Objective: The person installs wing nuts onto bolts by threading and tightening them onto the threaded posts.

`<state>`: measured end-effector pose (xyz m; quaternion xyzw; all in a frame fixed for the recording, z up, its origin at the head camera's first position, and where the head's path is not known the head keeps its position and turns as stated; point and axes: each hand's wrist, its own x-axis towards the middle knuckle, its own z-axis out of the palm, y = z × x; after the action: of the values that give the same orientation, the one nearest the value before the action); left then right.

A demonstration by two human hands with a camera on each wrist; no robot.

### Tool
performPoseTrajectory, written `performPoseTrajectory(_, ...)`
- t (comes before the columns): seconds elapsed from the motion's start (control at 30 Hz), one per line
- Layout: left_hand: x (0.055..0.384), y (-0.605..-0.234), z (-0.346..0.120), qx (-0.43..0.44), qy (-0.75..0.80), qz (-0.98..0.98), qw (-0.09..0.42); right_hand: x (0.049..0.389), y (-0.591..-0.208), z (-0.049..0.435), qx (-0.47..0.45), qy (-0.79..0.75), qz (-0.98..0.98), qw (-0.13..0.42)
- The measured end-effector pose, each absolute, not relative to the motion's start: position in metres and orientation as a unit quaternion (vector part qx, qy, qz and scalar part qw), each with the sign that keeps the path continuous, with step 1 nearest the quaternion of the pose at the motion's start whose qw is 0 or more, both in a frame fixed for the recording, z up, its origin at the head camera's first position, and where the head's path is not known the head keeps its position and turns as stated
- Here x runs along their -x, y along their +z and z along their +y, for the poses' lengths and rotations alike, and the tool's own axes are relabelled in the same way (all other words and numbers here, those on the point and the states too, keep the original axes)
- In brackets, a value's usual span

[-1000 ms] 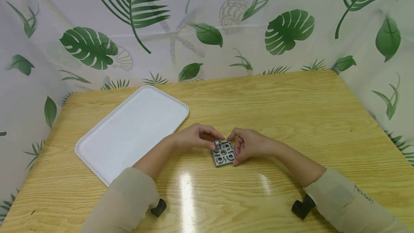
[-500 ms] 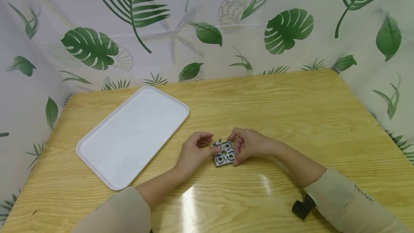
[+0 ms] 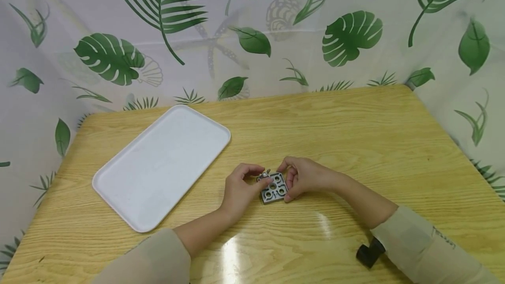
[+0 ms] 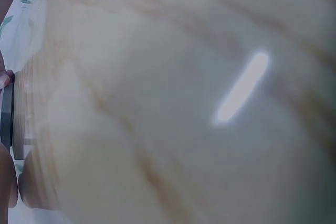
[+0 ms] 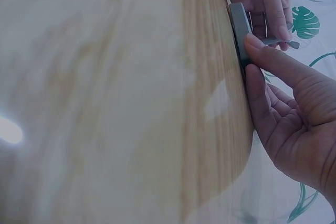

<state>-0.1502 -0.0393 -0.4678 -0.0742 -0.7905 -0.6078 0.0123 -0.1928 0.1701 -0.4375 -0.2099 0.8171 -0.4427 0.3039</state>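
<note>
Grips metal plate (image 3: 275,187) by its edge with right hand (image 3: 301,176); cannot tell hold of left hand (image 3: 239,191) near corner fitting (image 3: 265,174), apparently set; leaves other holes (image 3: 282,191) seemingly bare

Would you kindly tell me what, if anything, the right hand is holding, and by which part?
The right hand grips the grey plate by its right-hand edge.

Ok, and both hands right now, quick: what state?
Left hand: thumb over the metal plate; whether it grips anything cannot be told.
Right hand: closed, holding the metal plate's edge.
</note>
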Motion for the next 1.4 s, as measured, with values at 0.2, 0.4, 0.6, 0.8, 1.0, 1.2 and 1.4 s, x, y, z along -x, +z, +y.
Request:
performPoseTrajectory(0.2, 0.151, -0.467, -0.042, 0.097, -0.616, -0.781, 0.017, 0.194, -0.436, 0.17, 0.216, -0.445, 0.812, 0.309)
performPoseTrajectory(0.4, 0.156, -0.465, -0.047, 0.116, -0.614, -0.78, -0.012, 0.194, -0.435, 0.17, 0.211, -0.444, 0.813, 0.313)
performPoseTrajectory(0.6, 0.169, -0.464, -0.054, 0.171, -0.6, -0.78, -0.057, 0.195, -0.434, 0.17, 0.207, -0.435, 0.819, 0.311)
performPoseTrajectory(0.8, 0.191, -0.461, -0.065, 0.236, -0.574, -0.766, -0.167, 0.194, -0.435, 0.171, 0.21, -0.426, 0.824, 0.309)
performPoseTrajectory(1.0, 0.216, -0.448, -0.071, 0.288, -0.529, -0.739, -0.302, 0.194, -0.437, 0.171, 0.21, -0.427, 0.822, 0.312)
performPoseTrajectory(1.2, 0.228, -0.443, -0.071, 0.311, -0.517, -0.717, -0.348, 0.194, -0.436, 0.171, 0.206, -0.428, 0.823, 0.312)
performPoseTrajectory(1.4, 0.213, -0.449, -0.072, 0.284, -0.529, -0.746, -0.287, 0.195, -0.436, 0.169, 0.207, -0.434, 0.819, 0.314)
